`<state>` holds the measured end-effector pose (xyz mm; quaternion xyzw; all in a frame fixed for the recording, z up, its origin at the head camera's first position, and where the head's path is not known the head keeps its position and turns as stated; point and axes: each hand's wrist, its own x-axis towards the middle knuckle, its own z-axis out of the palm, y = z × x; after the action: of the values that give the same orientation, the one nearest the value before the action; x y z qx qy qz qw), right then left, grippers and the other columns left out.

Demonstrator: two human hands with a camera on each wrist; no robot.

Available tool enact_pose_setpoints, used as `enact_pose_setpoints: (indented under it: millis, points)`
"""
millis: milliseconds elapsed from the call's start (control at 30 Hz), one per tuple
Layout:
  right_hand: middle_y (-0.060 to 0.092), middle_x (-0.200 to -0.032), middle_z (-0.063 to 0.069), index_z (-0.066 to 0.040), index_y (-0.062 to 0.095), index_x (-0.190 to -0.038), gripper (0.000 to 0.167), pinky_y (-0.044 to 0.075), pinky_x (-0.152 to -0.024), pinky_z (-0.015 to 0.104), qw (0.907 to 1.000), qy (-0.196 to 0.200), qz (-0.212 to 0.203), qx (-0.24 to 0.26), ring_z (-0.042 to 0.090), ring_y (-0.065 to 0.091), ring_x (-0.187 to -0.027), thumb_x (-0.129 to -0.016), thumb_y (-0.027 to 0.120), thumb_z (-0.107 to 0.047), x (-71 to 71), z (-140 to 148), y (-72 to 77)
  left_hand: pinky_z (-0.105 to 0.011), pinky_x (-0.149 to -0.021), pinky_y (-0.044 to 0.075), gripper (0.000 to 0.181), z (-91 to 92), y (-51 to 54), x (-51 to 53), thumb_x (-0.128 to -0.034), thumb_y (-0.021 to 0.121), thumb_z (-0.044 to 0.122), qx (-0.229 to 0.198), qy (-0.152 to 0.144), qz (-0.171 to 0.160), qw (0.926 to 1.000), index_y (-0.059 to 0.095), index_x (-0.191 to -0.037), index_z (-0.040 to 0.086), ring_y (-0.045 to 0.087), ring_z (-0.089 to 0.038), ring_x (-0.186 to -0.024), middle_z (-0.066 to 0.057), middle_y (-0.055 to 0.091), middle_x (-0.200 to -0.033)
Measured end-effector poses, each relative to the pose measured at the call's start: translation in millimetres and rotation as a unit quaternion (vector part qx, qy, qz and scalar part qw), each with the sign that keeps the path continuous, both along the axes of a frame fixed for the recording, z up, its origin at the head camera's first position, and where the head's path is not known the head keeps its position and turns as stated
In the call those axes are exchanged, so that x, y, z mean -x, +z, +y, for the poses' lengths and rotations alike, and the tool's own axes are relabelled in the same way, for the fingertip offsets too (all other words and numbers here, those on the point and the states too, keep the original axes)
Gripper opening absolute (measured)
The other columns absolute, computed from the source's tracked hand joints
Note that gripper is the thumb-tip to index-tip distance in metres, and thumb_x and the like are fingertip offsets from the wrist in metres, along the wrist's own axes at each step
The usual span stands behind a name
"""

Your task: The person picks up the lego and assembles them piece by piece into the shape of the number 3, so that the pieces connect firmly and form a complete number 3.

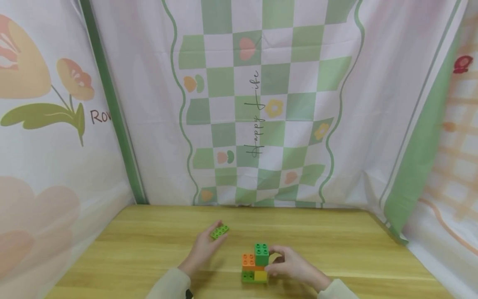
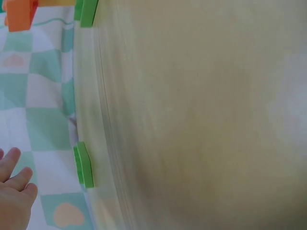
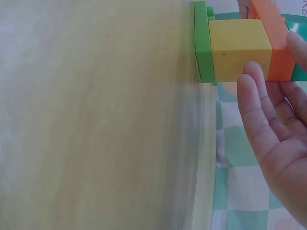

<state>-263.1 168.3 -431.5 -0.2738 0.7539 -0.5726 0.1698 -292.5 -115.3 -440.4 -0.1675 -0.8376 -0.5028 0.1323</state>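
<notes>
On the table, a stack of toy building bricks [image 1: 248, 261] has a light green base [image 3: 204, 43], a yellow brick [image 3: 240, 50], orange bricks [image 3: 278, 40] and a dark green brick [image 1: 262, 254] on top. My right hand [image 1: 293, 265] grips the stack's upper right side, thumb at the near face and fingers partly hidden behind. A flat light green brick [image 1: 219, 232] lies left of the stack and farther back. Around it is my left hand [image 1: 207, 245], thumb and fingers spread to either side. In the left wrist view, the fingers [image 2: 19, 179] stand apart from this brick [image 2: 84, 165].
The wooden table [image 1: 149, 236] reaches back to a hanging cloth [image 1: 261, 124] with green and white checks. Printed cloths also hang at the left [image 1: 33, 166] and right [image 1: 448, 174].
</notes>
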Motion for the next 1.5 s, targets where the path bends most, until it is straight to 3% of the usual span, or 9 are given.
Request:
enact_pose_setpoints:
  millis: [267, 467, 933, 1167, 1500]
  points:
    - [0.057, -0.101, 0.012, 0.004, 0.055, -0.112, 0.035, 0.054, -0.066, 0.033, 1.0000, 0.000, 0.005, 0.001, 0.027, 0.062, -0.080, -0.083, 0.067, -0.009, 0.7, 0.1, -1.2, -0.051, -0.100, 0.030, 0.058, -5.9, -0.4, 7.3, -0.0880, 0.062, 0.020, 0.009, 0.017, -0.015, 0.9997, 0.038, -0.135, -0.005, 0.040, -0.039, -0.122, -0.021, 0.046, -0.132]
    - [0.057, -0.102, 0.012, 0.004, 0.055, -0.113, 0.035, 0.054, -0.066, 0.033, 1.0000, 0.000, 0.002, 0.000, 0.027, 0.062, -0.080, -0.083, 0.067, -0.010, -0.2, 0.2, 0.2, -0.052, -0.101, 0.029, 0.060, -7.5, -2.3, 10.6, -0.0889, 0.061, 0.023, 0.004, 0.017, -0.028, 0.9994, 0.037, -0.136, -0.004, 0.037, -0.040, -0.124, -0.021, 0.044, -0.134]
    - [0.056, -0.101, 0.012, 0.005, 0.055, -0.112, 0.035, 0.054, -0.065, 0.031, 0.9999, 0.004, 0.009, -0.007, 0.025, 0.062, -0.079, -0.083, 0.067, -0.010, 0.7, -0.4, 1.1, -0.053, -0.093, 0.038, 0.055, -10.0, -12.7, 22.5, -0.0850, 0.064, 0.008, 0.044, 0.045, -0.032, 0.9975, 0.041, -0.131, -0.009, 0.047, -0.042, -0.112, -0.027, 0.047, -0.127]
    - [0.056, -0.101, 0.012, 0.005, 0.055, -0.112, 0.034, 0.054, -0.065, 0.031, 0.9999, 0.008, 0.009, -0.007, 0.025, 0.062, -0.079, -0.083, 0.067, -0.011, 0.7, 0.3, 2.1, -0.052, -0.093, 0.039, 0.056, -8.4, -14.0, 24.6, -0.0841, 0.064, 0.007, 0.040, 0.062, -0.080, 0.9941, 0.040, -0.132, -0.008, 0.048, -0.041, -0.111, -0.028, 0.047, -0.127]
    - [0.057, -0.102, 0.012, 0.006, 0.055, -0.112, 0.035, 0.054, -0.064, 0.031, 0.9999, 0.010, 0.008, -0.008, 0.025, 0.062, -0.079, -0.084, 0.067, -0.010, 1.5, 0.5, 1.9, -0.054, -0.096, 0.035, 0.058, -4.9, -11.9, 29.1, -0.0798, 0.067, 0.003, 0.017, 0.077, -0.123, 0.9893, 0.042, -0.131, -0.009, 0.045, -0.043, -0.114, -0.028, 0.047, -0.127]
